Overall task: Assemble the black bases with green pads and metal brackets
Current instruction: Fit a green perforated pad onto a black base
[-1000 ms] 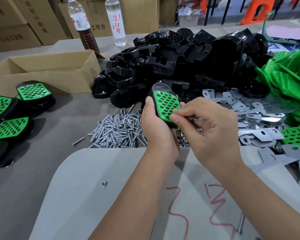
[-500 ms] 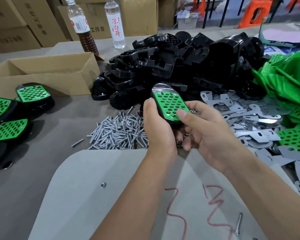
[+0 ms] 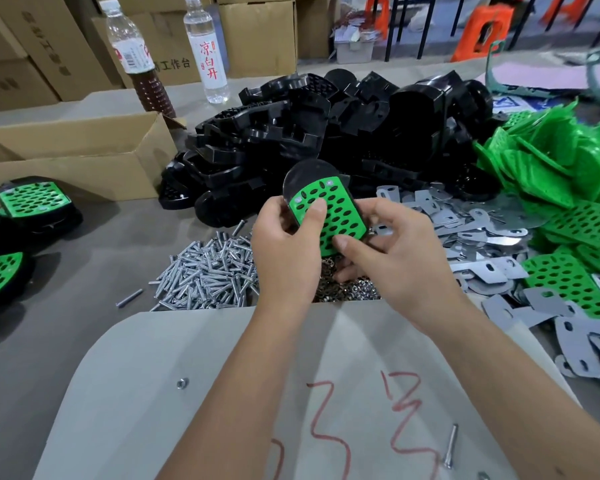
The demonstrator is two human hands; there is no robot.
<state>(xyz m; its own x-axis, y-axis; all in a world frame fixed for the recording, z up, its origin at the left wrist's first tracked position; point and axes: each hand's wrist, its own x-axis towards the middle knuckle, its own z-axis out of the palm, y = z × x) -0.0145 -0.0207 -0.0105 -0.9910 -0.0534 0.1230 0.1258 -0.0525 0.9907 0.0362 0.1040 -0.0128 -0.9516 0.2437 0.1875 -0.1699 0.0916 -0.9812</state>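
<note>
Both hands hold one black base with a green perforated pad (image 3: 329,209) tilted up above the table. My left hand (image 3: 288,247) grips its left side, thumb pressed on the pad. My right hand (image 3: 392,251) grips the lower right corner, thumb on the pad's bottom edge and fingers curled beneath. A heap of black bases (image 3: 319,140) lies behind. Loose green pads (image 3: 561,181) are piled at the right, and flat metal brackets (image 3: 478,237) are scattered beside them. Finished bases with pads (image 3: 32,202) sit at the far left.
A pile of silver screws (image 3: 208,271) and small nuts (image 3: 347,289) lies under my hands. An open cardboard box (image 3: 73,150) stands at the left, two bottles (image 3: 208,50) behind it. A grey sheet with red marks (image 3: 222,393) covers the near table; a loose screw (image 3: 450,445) lies on it.
The base has been turned so the pad faces me more squarely. My left thumb moved onto the pad, and my right hand shifted from under the base to grip its lower right corner.
</note>
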